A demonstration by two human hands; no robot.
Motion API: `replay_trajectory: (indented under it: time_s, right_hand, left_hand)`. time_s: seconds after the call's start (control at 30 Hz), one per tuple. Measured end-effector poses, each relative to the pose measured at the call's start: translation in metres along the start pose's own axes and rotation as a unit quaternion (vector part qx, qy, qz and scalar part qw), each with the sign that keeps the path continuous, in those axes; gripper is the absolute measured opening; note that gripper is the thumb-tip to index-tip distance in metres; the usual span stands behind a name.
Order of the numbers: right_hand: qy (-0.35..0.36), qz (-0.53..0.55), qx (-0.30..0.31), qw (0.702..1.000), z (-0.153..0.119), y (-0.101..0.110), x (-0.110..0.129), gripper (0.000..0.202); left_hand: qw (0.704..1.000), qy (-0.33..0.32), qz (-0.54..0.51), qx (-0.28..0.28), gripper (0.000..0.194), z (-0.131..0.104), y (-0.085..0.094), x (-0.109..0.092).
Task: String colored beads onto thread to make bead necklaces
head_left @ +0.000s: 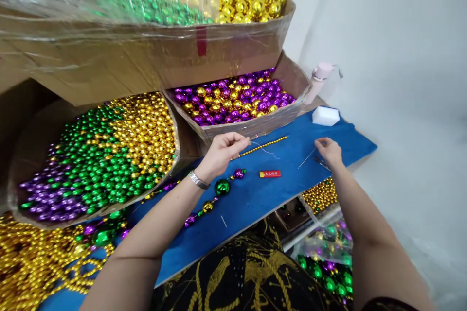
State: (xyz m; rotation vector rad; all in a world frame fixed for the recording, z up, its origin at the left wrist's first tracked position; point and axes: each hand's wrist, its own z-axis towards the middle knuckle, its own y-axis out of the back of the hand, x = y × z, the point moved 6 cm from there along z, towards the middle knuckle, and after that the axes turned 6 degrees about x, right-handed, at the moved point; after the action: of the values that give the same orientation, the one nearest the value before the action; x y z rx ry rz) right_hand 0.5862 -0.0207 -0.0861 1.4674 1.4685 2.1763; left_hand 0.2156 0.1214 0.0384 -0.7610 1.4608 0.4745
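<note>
My left hand [229, 149] is closed in a pinch above the blue cloth, gripping the end of a thin pale thread [265, 150] that trails to the right. Just beneath lies a string of small gold beads [268, 144]. My right hand [329, 150] is pinched on a thin, straight, needle-like rod [307, 158] slanting down to the left. Beside that hand lies a small dark metal tool [321, 162], too unclear to name. Between the hands rests a red lighter [270, 173]. A strand of mixed larger beads [222, 186] runs below my left wrist.
A blue cloth [251, 214] covers the work surface. Cardboard boxes of gold, green and purple beads [98, 150] crowd the left and back. A white block [326, 116] and a pink bottle [316, 82] stand at the back right. More beads [321, 194] sit lower right.
</note>
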Motion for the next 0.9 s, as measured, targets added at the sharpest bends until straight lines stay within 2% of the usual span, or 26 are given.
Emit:
replay_trajectory:
  time_s: [0.13,0.3,0.47,0.67,0.77,0.9]
  right_hand:
    - [0.049,-0.119,0.053,0.990,-0.002,-0.018,0.025,0.037]
    - [0.161,-0.189,0.161,0.955,-0.007,-0.064,0.063,0.033]
    - [0.199,-0.227,0.183,0.936,0.001,-0.085,0.075,0.032]
    - [0.234,-0.224,0.182,0.928,0.000,-0.083,0.091,0.028]
    - [0.256,-0.204,0.192,0.925,-0.013,-0.070,0.108,0.026]
    - [0.329,-0.172,0.222,0.901,-0.047,-0.044,0.144,0.025]
  left_hand:
    - [0.998,0.016,0.053,-0.038,0.036,-0.002,0.006,0.003]
    - [0.999,-0.015,0.050,-0.010,0.033,-0.007,0.003,0.000]
    - [0.998,0.014,0.013,-0.052,0.035,-0.011,0.005,0.001]
    - [0.991,0.072,-0.043,-0.100,0.043,-0.013,0.018,0.017]
    - [0.987,0.083,-0.058,-0.122,0.045,-0.018,0.025,0.021]
    - [0.986,0.055,-0.095,-0.128,0.043,-0.025,0.030,0.019]
